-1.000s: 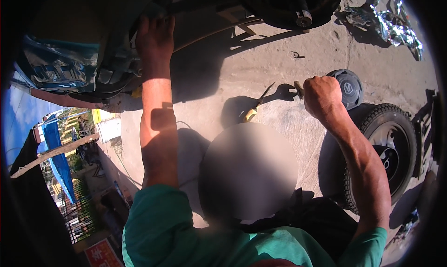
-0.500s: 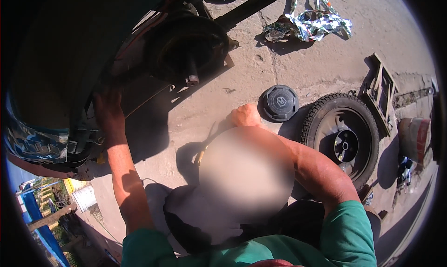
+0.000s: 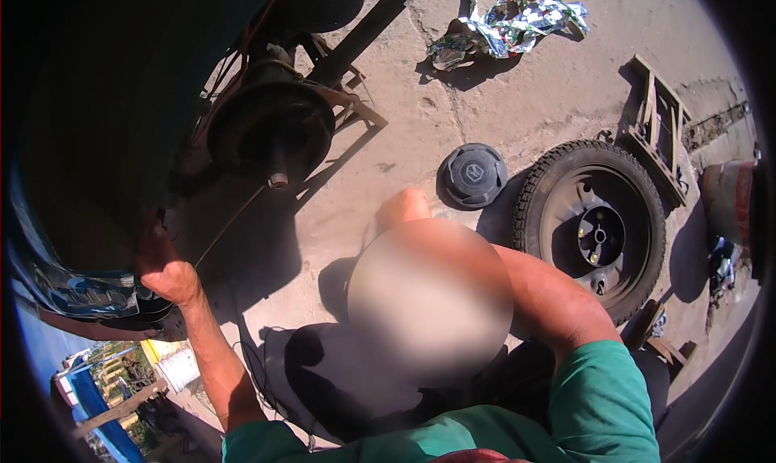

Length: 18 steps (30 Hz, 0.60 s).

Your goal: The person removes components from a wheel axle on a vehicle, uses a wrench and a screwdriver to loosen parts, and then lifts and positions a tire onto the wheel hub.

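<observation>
At the left, my left hand (image 3: 167, 269) is against the lower edge of a dark vehicle body (image 3: 105, 196). Its fingers run into deep shadow, so their grip is hidden. My right hand (image 3: 406, 206) is low over the ground near the middle, its fingers curled under. A round blur covers the space below it and hides whatever it may hold. Just right of that hand lies a round grey wheel cap (image 3: 474, 174). A wheel with a tyre (image 3: 533, 212) lies flat further right. Ahead, a dark round hub (image 3: 271, 140) with a protruding shaft shows under the vehicle.
Crumpled silvery foil sheeting (image 3: 517, 28) lies at the far side. A small wooden frame (image 3: 656, 128) is beyond the wheel, with a bucket-like container (image 3: 726, 196) at the right edge. A white bucket (image 3: 179, 369) stands at the lower left.
My left hand has come nearer to me and slightly left along the vehicle's edge. My right hand has shifted slightly left. The view has turned, so the hub shows lower and further left.
</observation>
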Each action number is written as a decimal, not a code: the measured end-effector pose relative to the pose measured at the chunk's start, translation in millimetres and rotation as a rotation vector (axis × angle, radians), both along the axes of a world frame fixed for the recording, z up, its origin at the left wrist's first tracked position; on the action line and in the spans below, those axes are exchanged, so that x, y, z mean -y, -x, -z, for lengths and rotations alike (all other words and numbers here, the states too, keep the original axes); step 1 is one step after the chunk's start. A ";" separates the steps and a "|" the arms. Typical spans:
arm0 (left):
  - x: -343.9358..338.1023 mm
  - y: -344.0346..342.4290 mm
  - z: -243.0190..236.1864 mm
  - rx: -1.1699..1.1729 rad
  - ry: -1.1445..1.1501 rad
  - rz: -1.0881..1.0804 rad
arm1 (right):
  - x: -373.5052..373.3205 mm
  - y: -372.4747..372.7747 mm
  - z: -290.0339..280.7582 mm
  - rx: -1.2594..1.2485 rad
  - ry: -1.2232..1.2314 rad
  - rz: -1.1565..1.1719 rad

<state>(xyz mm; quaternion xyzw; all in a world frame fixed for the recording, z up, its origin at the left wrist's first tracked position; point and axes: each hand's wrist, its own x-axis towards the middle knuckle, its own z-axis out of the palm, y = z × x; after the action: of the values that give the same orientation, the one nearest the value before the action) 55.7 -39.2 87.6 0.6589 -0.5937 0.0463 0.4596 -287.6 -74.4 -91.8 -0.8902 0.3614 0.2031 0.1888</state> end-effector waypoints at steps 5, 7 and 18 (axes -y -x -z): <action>73.0 99.3 -79.3 0.563 0.230 0.237 | 11.7 2.6 -5.8 0.054 -0.025 0.044; 110.1 131.0 -97.7 0.723 0.265 0.332 | 15.2 -1.7 -7.8 0.038 -0.040 0.028; 193.6 169.0 -98.6 1.377 0.101 -0.172 | 11.3 2.0 -21.2 0.051 -0.054 -0.080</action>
<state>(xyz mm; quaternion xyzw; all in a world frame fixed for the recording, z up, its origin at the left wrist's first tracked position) -113.3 -232.9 186.2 0.5022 -0.6930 0.5173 0.0032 -289.7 -85.7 -70.6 -0.9034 0.3149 0.1975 0.2138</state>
